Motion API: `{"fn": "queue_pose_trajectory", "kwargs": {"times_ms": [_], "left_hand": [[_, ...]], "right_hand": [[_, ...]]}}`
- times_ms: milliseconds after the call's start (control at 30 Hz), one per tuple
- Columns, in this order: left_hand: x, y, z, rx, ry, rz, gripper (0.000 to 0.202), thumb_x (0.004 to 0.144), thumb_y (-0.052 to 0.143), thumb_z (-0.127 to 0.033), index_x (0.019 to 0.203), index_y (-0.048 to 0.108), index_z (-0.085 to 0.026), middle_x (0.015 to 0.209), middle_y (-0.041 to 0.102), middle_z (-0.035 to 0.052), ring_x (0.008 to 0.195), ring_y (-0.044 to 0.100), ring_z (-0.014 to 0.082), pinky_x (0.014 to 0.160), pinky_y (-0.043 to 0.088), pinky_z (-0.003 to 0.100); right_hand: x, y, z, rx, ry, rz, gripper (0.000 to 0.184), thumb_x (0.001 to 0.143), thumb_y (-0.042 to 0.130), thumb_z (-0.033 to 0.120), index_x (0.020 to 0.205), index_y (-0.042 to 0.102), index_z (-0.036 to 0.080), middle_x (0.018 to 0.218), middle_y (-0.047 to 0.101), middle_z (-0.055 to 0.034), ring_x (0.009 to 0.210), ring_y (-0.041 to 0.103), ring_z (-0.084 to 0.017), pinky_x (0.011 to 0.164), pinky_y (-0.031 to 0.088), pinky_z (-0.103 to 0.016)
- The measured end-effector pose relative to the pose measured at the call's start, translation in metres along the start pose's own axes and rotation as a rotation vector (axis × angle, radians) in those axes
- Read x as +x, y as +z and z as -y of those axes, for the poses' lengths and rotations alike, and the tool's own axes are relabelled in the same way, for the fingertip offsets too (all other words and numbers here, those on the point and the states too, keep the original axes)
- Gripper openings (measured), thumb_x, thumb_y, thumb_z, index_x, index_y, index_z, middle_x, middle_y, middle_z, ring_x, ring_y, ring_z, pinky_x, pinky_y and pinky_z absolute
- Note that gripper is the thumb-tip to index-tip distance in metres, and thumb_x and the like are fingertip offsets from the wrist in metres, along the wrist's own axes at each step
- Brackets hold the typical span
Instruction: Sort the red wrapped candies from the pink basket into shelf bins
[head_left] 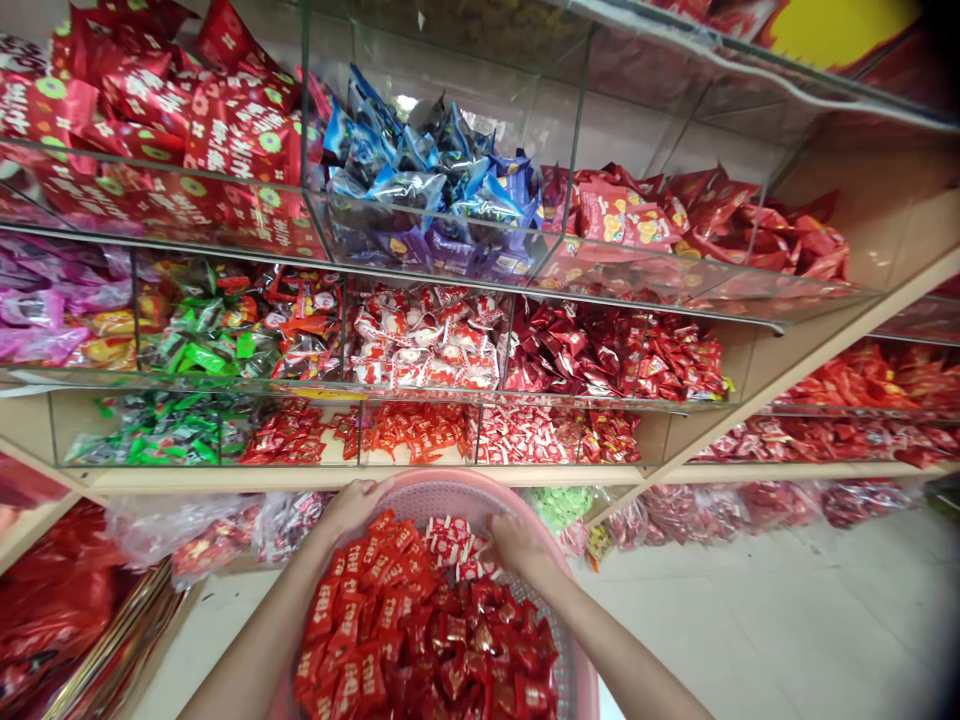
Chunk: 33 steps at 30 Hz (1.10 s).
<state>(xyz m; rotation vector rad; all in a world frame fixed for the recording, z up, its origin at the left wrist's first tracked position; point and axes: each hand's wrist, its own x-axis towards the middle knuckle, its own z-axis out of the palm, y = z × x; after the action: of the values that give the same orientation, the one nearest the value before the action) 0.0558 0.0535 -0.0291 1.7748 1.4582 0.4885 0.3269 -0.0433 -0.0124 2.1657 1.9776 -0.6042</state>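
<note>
A pink plastic basket [450, 492] is held in front of me, heaped with red wrapped candies [405, 620] and a few red-and-white ones [448, 540]. My left hand [351, 503] curls over the basket's far left rim and grips it. My right hand [514, 545] reaches into the basket, fingers bent down among the red-and-white candies near the far side. Whether it has pinched any is hidden by the fingers.
Glass-fronted shelf bins [420, 385] rise ahead, holding red, blue, green, pink and white wrapped sweets. Clear bags of candy [187, 540] lie on the floor under the lowest shelf. Pale tiled floor [787, 620] stretches to the right.
</note>
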Motion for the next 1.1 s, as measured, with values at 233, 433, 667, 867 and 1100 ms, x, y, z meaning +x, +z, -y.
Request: {"fn": "queue_pose_trajectory", "kwargs": {"times_ms": [233, 433, 667, 867, 1100], "left_hand": [[0.003, 0.002, 0.005, -0.011, 0.01, -0.011, 0.051, 0.073, 0.04, -0.061, 0.061, 0.061, -0.016, 0.057, 0.058, -0.002, 0.058, 0.049, 0.0153, 0.059, 0.033, 0.024], [0.004, 0.002, 0.008, -0.045, -0.016, -0.005, 0.052, 0.07, 0.042, -0.062, 0.067, 0.065, -0.015, 0.06, 0.063, 0.0002, 0.064, 0.053, 0.0185, 0.062, 0.036, 0.025], [0.003, 0.002, 0.008, 0.016, 0.01, -0.006, 0.053, 0.073, 0.038, -0.063, 0.064, 0.061, -0.017, 0.059, 0.06, -0.0015, 0.061, 0.052, 0.017, 0.063, 0.036, 0.024], [0.004, 0.003, 0.008, 0.009, -0.033, -0.014, 0.055, 0.071, 0.038, -0.066, 0.062, 0.06, -0.016, 0.057, 0.059, -0.0012, 0.059, 0.051, 0.0164, 0.058, 0.033, 0.023], [0.009, -0.001, 0.008, -0.085, 0.004, 0.037, 0.055, 0.07, 0.041, -0.064, 0.068, 0.065, -0.015, 0.063, 0.064, 0.0004, 0.066, 0.054, 0.0193, 0.063, 0.037, 0.026]], "right_hand": [[0.025, -0.081, -0.034, 0.031, -0.032, -0.293, 0.02, 0.08, 0.051, 0.024, 0.095, 0.063, 0.019, 0.09, 0.066, -0.0068, 0.085, 0.06, -0.016, 0.067, 0.038, -0.022], [0.071, -0.103, -0.039, -0.197, -0.188, -0.201, 0.025, 0.079, 0.056, 0.02, 0.103, 0.061, 0.021, 0.106, 0.063, -0.0081, 0.098, 0.057, -0.018, 0.075, 0.038, -0.022], [0.084, -0.104, -0.021, -0.305, -0.185, -0.101, 0.021, 0.079, 0.056, 0.017, 0.099, 0.063, 0.018, 0.105, 0.064, -0.0118, 0.097, 0.059, -0.021, 0.075, 0.041, -0.025], [0.078, -0.102, -0.024, -0.315, -0.188, -0.117, 0.02, 0.083, 0.051, 0.022, 0.099, 0.061, 0.016, 0.102, 0.063, -0.0138, 0.096, 0.059, -0.021, 0.074, 0.04, -0.026], [0.036, -0.115, -0.031, -0.064, -0.22, -0.33, 0.023, 0.085, 0.046, 0.033, 0.094, 0.059, 0.016, 0.08, 0.065, -0.0066, 0.074, 0.058, -0.015, 0.062, 0.034, -0.022]]}}
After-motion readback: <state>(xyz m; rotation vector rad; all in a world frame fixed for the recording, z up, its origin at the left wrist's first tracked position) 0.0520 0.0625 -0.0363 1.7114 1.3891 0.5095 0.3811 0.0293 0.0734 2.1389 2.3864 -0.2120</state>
